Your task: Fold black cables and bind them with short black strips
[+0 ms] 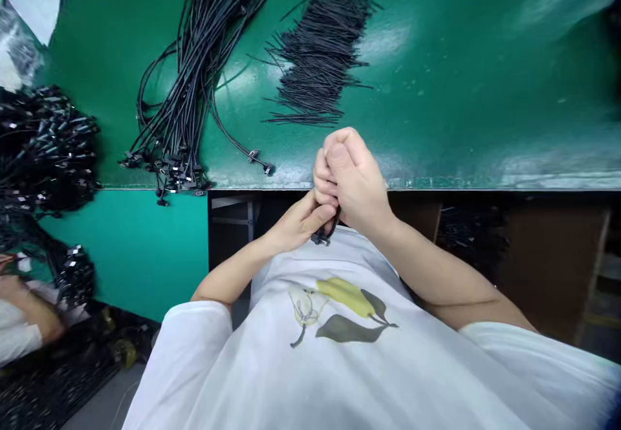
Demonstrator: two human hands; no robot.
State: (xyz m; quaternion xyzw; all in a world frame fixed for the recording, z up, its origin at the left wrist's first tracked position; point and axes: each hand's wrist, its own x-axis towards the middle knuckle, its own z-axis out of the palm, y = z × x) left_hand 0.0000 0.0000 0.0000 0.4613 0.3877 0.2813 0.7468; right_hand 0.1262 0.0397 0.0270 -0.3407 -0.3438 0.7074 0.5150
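Observation:
In front of my body, just off the near table edge, both hands meet on a black cable (321,238). My left hand (303,220) pinches it near its connector end, which sticks out below the fingers. My right hand (353,178) is closed in a fist right above, with the cable running up into it; what else lies inside the fist is hidden. Beyond the hands lies a pile of thin black ties (323,55). To its left spreads a bundle of long black cables (194,87), their connectors toward the table edge.
A green table (460,94) stretches across the view. At far left sits a large heap of cables with connectors (46,145), beside white paper (36,0). Another person's arm (29,307) shows at lower left. Dark shelving (475,236) lies under the table.

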